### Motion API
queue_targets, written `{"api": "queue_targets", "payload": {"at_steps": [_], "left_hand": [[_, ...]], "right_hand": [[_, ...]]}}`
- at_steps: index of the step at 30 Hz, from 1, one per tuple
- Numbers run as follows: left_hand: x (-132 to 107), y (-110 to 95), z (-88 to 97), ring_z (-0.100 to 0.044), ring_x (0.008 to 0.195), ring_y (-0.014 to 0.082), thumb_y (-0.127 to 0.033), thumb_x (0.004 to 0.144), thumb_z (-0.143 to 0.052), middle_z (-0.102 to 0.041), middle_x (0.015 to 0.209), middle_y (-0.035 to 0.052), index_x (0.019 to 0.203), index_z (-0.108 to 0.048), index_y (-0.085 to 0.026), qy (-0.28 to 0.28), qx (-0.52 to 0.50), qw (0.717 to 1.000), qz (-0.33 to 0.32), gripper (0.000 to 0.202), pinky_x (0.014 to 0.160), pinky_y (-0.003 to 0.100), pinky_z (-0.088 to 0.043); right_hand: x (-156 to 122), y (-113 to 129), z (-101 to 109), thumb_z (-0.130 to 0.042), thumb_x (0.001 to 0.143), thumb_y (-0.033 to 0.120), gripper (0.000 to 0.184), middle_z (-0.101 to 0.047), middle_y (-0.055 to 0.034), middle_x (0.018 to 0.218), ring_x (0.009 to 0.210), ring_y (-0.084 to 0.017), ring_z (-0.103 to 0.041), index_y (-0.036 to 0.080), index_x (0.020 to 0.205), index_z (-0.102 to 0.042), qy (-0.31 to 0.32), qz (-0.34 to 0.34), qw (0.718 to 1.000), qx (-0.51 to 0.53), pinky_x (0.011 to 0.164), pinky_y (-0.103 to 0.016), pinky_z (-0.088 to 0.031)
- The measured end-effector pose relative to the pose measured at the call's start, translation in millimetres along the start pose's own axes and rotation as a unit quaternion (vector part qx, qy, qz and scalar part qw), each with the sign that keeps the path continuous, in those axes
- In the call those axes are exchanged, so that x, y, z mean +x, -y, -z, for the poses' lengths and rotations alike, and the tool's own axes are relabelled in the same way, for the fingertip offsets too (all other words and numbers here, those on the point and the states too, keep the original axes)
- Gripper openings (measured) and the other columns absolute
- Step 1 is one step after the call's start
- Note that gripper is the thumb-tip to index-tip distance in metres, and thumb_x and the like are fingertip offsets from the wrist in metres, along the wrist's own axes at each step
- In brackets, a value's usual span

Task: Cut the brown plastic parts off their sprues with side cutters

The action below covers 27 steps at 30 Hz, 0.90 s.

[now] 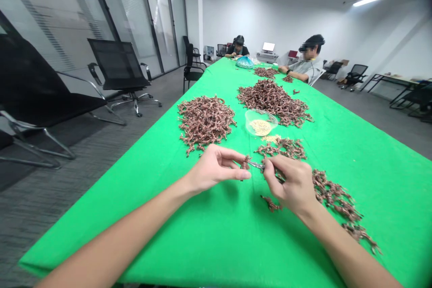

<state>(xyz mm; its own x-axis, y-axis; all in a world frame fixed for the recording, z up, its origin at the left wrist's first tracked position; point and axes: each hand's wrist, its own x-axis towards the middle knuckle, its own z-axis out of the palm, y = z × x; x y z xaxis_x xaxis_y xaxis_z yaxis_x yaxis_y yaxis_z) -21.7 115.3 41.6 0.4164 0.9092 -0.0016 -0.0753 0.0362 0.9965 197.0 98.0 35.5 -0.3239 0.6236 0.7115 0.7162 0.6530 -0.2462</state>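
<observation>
My left hand (216, 168) pinches a small brown figurine (245, 162) between thumb and fingers, above the green cloth. From the right, my right hand (290, 182) grips metal tweezers (256, 164), whose tip meets the figurine. Whether the tip holds a small piece is too fine to make out. Below my right hand a loose brown figurine (271, 203) lies on the cloth. Just beyond both hands stands a clear plastic bowl (249, 127) with tiny pale yellow pieces (261, 127) in it. More of these pieces lie spilled in front of the bowl.
Piles of brown figurines lie at left (206, 121) and behind the bowl (273, 99); scattered figurines (334, 195) lie beside my right arm. A blue bag (245, 62) sits far down the green-covered table (162, 234). Two people (305, 67) (238, 47) sit there. Chairs (118, 65) stand left.
</observation>
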Motion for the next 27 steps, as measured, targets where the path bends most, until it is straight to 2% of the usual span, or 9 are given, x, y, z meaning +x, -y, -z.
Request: {"api": "queue_targets", "payload": {"at_steps": [2,4,8,12,15,18,21,24,27], "left_hand": [[0.2,0.9,2.9,-0.072,0.07,0.0202,-0.027,0.058,-0.091,-0.078,0.088,0.0132,0.1,-0.077,-0.008,0.007,0.038,0.999,-0.004,0.048,0.067,0.03,-0.059],[0.4,1.8,5.1,-0.072,0.07,0.0204,-0.029,0.059,-0.09,-0.078,0.088,0.0138,0.102,-0.077,-0.009,0.014,0.062,0.998,-0.008,0.049,0.067,0.03,-0.058],[1.2,1.8,5.4,-0.072,0.07,0.0202,-0.03,0.063,-0.087,-0.078,0.093,0.0159,0.106,-0.075,-0.008,0.02,0.075,0.997,-0.015,0.049,0.068,0.031,-0.058],[1.4,0.0,-0.7,-0.073,0.074,0.0216,-0.029,0.067,-0.084,-0.078,0.093,0.0155,0.104,-0.074,-0.007,0.001,0.084,0.996,-0.02,0.045,0.067,0.029,-0.058],[-0.3,0.8,-8.2,-0.074,0.076,0.0219,-0.031,0.073,-0.079,-0.078,0.093,0.0127,0.103,-0.074,-0.009,-0.038,0.124,0.991,-0.036,0.037,0.068,0.03,-0.058],[-3.5,4.0,-15.4,-0.074,0.079,0.021,-0.034,0.078,-0.075,-0.078,0.099,0.0103,0.107,-0.073,-0.014,-0.09,0.185,0.976,-0.076,0.035,0.074,0.032,-0.059],[-5.6,7.6,-19.5,-0.073,0.081,0.021,-0.035,0.08,-0.074,-0.078,0.097,0.0081,0.107,-0.073,-0.016,-0.119,0.248,0.954,-0.115,0.033,0.077,0.033,-0.059],[-4.4,10.0,-17.5,-0.073,0.08,0.021,-0.033,0.083,-0.07,-0.078,0.095,0.0066,0.1,-0.075,-0.018,-0.137,0.295,0.935,-0.14,0.023,0.079,0.033,-0.057],[0.4,9.9,-6.0,-0.073,0.082,0.0219,-0.031,0.086,-0.067,-0.078,0.095,0.0063,0.099,-0.075,-0.02,-0.172,0.317,0.919,-0.159,0.019,0.081,0.035,-0.056]], "right_hand": [[2.5,1.9,0.1,-0.048,0.095,0.028,0.038,-0.047,0.0026,0.052,0.045,-0.011,-0.041,0.019,0.059,-0.055,0.051,-0.07,0.995,0.053,0.049,-0.028,-0.029],[4.0,3.0,0.4,-0.047,0.095,0.032,0.043,-0.038,0.004,0.049,0.044,-0.01,-0.034,0.019,0.054,-0.048,0.087,-0.125,0.984,0.09,0.048,-0.028,-0.025],[4.1,1.7,0.4,-0.045,0.095,0.037,0.045,-0.032,0.0041,0.051,0.047,-0.01,-0.03,0.019,0.054,-0.043,0.12,-0.193,0.962,0.152,0.048,-0.028,-0.021],[2.0,-2.9,-2.9,-0.045,0.095,0.039,0.045,-0.035,0.0035,0.051,0.047,-0.011,-0.032,0.019,0.055,-0.044,0.133,-0.222,0.949,0.182,0.048,-0.027,-0.021],[0.2,-5.6,-7.7,-0.045,0.095,0.041,0.046,-0.037,0.003,0.05,0.047,-0.012,-0.033,0.019,0.054,-0.045,0.126,-0.241,0.945,0.181,0.047,-0.026,-0.022],[-0.8,-4.9,-11.7,-0.044,0.094,0.042,0.047,-0.036,0.003,0.049,0.046,-0.011,-0.033,0.02,0.052,-0.043,0.11,-0.25,0.947,0.168,0.047,-0.027,-0.022],[-0.7,-1.0,-13.7,-0.045,0.094,0.041,0.047,-0.035,0.0032,0.048,0.046,-0.011,-0.032,0.019,0.052,-0.044,0.095,-0.249,0.951,0.158,0.048,-0.027,-0.021],[-0.4,3.2,-14.1,-0.047,0.095,0.042,0.047,-0.038,0.0032,0.049,0.047,-0.012,-0.035,0.018,0.054,-0.05,0.087,-0.245,0.951,0.168,0.048,-0.027,-0.023],[-0.6,5.4,-13.8,-0.051,0.095,0.043,0.045,-0.044,0.0026,0.051,0.048,-0.012,-0.039,0.017,0.06,-0.06,0.077,-0.252,0.945,0.194,0.048,-0.027,-0.025]]}}
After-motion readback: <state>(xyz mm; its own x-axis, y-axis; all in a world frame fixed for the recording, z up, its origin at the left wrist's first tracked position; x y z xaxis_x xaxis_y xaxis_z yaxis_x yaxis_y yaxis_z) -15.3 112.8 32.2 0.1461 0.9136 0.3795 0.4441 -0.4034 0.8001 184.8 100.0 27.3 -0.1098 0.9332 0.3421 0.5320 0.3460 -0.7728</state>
